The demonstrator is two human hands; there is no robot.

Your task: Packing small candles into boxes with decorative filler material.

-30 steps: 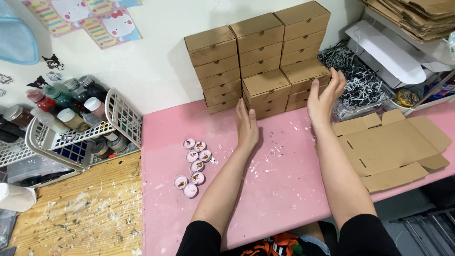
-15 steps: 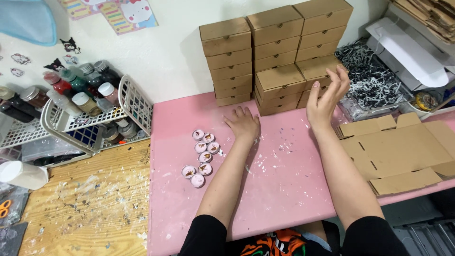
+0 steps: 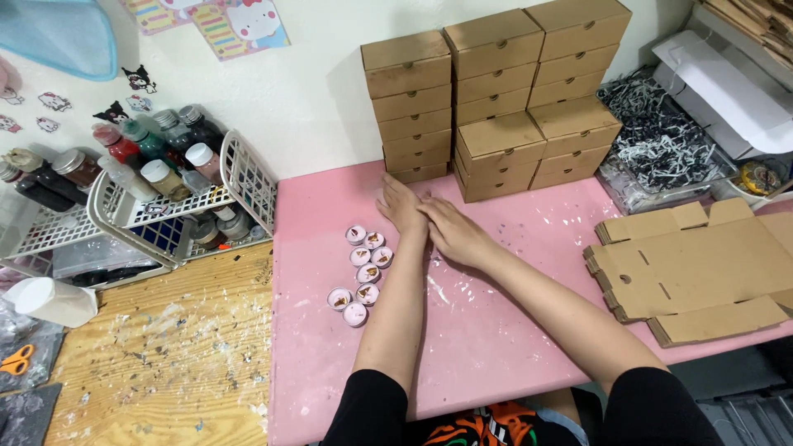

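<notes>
Both of my hands lie flat on the pink table (image 3: pixel 496 322), side by side and touching. My left hand (image 3: pixel 401 206) rests just in front of the left stack of small brown cardboard boxes (image 3: pixel 407 107), fingers apart and holding nothing. Against it, slightly nearer me, my right hand (image 3: pixel 452 230) is palm down and holds nothing either. A cluster of several pink tealight candles (image 3: pixel 362 267) sits on the table just left of my left wrist. Further box stacks (image 3: pixel 537 99) stand against the wall behind my hands.
A stack of flat unfolded cardboard box blanks (image 3: pixel 694 268) lies at the table's right edge. A tray of shredded black-and-white paper (image 3: pixel 661 144) sits at back right. White wire baskets with paint bottles (image 3: pixel 157 190) stand left, above a paint-spattered wooden surface (image 3: pixel 157 363).
My right hand came down from beside the right box stack and moved left onto the table against my left hand. My left hand barely moved. The view drifted slightly.
</notes>
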